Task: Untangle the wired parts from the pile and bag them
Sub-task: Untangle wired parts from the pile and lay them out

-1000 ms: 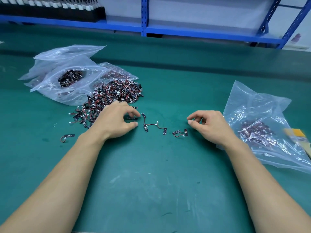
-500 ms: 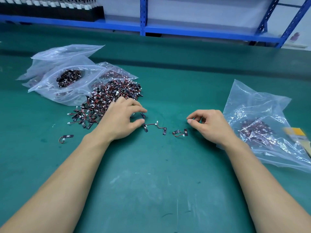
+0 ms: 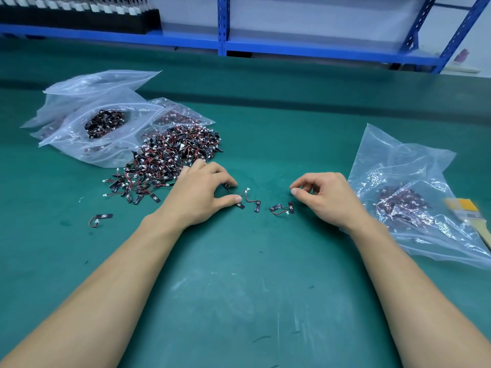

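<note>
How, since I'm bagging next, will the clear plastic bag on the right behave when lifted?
Probably floppy: the crumpled clear plastic bag lies slack. Likely to sag where its small red-wired parts clump. Possibly slippery, being glossy.

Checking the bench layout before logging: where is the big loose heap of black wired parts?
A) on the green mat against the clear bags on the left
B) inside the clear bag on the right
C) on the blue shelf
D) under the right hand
A: the loose heap of black red-wired parts lies on the green mat, against the clear plastic bags at left.
</note>
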Tool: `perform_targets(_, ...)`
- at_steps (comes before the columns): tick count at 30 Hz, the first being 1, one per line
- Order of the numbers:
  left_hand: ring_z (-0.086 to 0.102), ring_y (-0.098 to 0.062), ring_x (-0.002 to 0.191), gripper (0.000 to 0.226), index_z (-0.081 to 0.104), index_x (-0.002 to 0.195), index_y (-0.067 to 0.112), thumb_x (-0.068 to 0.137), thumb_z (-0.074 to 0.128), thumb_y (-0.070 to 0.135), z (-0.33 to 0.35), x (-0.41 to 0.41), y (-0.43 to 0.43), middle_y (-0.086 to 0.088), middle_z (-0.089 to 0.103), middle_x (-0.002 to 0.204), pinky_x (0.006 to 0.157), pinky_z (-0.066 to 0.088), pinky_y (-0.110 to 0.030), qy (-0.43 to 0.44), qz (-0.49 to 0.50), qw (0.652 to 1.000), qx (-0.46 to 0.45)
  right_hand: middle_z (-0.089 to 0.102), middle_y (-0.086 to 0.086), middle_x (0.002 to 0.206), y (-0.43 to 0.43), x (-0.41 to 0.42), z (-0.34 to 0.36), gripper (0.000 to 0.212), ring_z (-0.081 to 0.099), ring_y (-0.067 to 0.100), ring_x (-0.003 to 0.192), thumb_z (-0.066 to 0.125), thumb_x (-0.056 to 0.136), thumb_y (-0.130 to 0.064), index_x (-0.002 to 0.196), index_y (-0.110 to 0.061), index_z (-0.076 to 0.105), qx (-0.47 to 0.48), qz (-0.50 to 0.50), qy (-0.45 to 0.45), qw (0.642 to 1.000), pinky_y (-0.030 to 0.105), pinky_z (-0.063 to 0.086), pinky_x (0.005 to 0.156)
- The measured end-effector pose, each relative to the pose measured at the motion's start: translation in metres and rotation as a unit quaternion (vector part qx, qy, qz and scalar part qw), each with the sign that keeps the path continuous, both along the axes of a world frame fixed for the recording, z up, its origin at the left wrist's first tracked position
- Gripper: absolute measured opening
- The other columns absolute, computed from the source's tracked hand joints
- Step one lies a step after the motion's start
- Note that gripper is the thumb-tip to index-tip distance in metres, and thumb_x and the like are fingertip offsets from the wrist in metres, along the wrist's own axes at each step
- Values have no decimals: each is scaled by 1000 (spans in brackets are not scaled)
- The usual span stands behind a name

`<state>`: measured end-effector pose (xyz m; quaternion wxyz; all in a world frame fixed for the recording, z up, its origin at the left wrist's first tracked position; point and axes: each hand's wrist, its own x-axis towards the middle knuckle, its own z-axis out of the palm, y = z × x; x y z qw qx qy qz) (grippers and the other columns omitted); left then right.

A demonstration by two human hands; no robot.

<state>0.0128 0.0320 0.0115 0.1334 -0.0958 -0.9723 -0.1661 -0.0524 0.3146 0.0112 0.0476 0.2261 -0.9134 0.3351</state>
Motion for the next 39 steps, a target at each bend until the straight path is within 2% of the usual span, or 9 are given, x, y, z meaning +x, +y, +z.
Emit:
perform_targets(3,41,-13,103,20,69,110,37,96,57,45,2,0,-5,16,61,113,92,31,-36,1,6,1000,10,64,-24,68,0,0,0,9,51,3,61,71,88,-27,81,-32,74,1,0,1,1000,26,38,61)
perform_targets(6,40,-13,103,23,69,113,37,94,61,26,2,0,-12,16,60,111,89,30,-35,-2,8,1000,5,63,-23,68,1,0,1,9,51,3,61,71,88,-27,81,-31,74,0,0,1,1000,26,37,61)
perform_targets(11,43,-16,96,8,73,97,30,91,71,25,5,0,-20,13,60,97,92,38,-38,7,-28,999,41,64,-23,67,1,1,1,9,52,1,61,71,88,-26,82,-30,75,-4,-2,-2,1000,25,36,61)
perform_targets(16,44,-16,87,8,73,92,24,89,73,17,9,0,-27,13,56,88,80,39,-33,43,-55,996,57,64,-22,68,1,1,1,8,52,1,61,71,88,-26,82,-29,75,-7,-3,-3,1000,25,37,61)
perform_targets(20,45,-16,85,8,72,93,24,90,72,17,10,1,-29,12,58,87,76,35,-30,57,-47,996,46,64,-22,68,1,1,1,7,52,1,60,71,88,-27,83,-29,75,-6,-5,-3,1000,25,37,61)
perform_targets(24,52,-16,82,8,71,93,23,90,71,16,13,2,-24,13,58,82,78,44,-35,60,-15,996,66,64,-22,68,1,1,2,8,52,1,60,71,88,-26,82,-29,75,-8,-6,-4,1000,25,37,61)
perform_targets(31,54,2,60,14,69,80,34,77,71,21,20,11,-16,22,65,66,67,45,-25,3,37,995,92,65,-19,68,0,1,2,8,51,2,60,71,88,-27,82,-31,75,-3,-7,-2,1000,26,39,61)
perform_targets(34,56,3,66,4,69,79,34,79,72,31,20,11,-16,19,65,66,75,52,-32,-41,54,996,60,65,-17,66,0,1,2,8,51,2,60,71,88,-27,81,-31,75,-3,-6,-2,1000,25,38,61)
perform_targets(39,50,-13,82,4,70,87,33,85,74,33,24,14,-9,16,59,76,78,49,-41,43,-24,997,57,65,-16,69,-5,7,8,9,51,3,60,71,88,-26,82,-33,73,1,-8,32,999,28,42,64)
